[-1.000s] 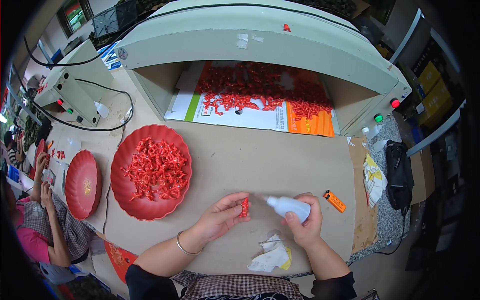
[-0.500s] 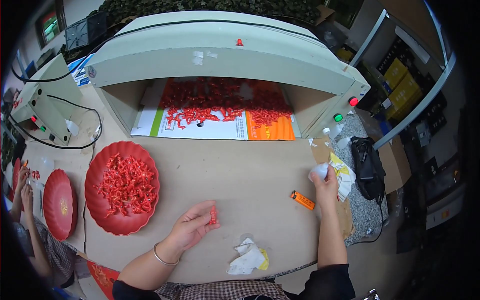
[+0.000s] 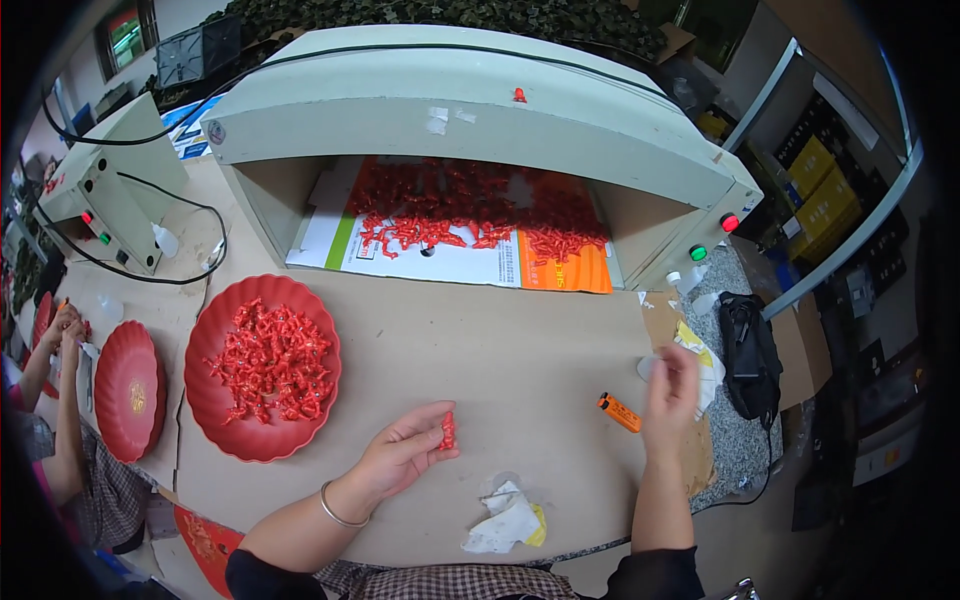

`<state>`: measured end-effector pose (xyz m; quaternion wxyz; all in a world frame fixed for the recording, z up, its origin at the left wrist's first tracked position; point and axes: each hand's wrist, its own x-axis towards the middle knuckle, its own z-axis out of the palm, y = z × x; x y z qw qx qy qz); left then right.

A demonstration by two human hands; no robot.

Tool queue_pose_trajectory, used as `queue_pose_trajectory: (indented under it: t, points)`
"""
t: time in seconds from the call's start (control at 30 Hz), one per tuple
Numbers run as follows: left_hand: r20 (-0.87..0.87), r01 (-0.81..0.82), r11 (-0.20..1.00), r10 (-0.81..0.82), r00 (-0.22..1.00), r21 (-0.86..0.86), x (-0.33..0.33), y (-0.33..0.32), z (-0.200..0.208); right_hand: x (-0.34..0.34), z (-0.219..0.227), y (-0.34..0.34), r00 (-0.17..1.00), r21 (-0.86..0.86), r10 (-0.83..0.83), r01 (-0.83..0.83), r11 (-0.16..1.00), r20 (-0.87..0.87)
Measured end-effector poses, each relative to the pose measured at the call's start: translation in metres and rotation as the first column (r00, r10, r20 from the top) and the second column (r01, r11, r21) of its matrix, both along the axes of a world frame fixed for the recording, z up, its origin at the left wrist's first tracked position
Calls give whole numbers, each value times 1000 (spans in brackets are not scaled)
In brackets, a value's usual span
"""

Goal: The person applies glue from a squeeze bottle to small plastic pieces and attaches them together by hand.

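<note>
Between the thumb and fingers of my left hand point(image 3: 408, 455) is a small red figurine point(image 3: 448, 430), held above the brown table top. My right hand point(image 3: 670, 395) is raised at the right side of the table, its fingers smeared by motion. Just left of its fingertips is a small whitish bottle point(image 3: 647, 367), partly hidden by the hand. An orange cylinder with dark markings point(image 3: 620, 412) lies near my right wrist. At the left, a scalloped red dish point(image 3: 204, 400) holds a heap of similar glossy red pieces point(image 3: 270, 360).
A pale hooded box point(image 3: 460, 130) spans the back, with many red pieces point(image 3: 440, 205) on printed cardboard inside. A crumpled white and yellow cloth point(image 3: 505, 520) lies at the front edge. A black bag point(image 3: 750, 350) rests at right. Another person's hands point(image 3: 68, 325) work at far left, behind a second red dish point(image 3: 130, 390).
My right hand held the whitish bottle; now the bottle is beside its fingertips and the hand has shifted. My left hand keeps the red figurine. The whole view has shifted slightly.
</note>
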<state>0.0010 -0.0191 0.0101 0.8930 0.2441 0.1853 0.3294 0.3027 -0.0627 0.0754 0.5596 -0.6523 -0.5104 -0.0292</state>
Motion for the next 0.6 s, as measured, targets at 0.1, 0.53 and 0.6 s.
queue_pose_trajectory:
  t: [0.1,0.53,0.6]
  points:
    - [-14,-16,1000,16,1000,13,-6,1,-3,-31,-8,57,966,-185,223,-197,963,134]
    - [-7,4,1000,-4,1000,23,-2,3,0,-27,-70,200,765,-353,25,267,897,644]
    - [-9,1,1000,-1,1000,15,-2,3,-1,-27,-69,195,710,-260,43,200,945,702]
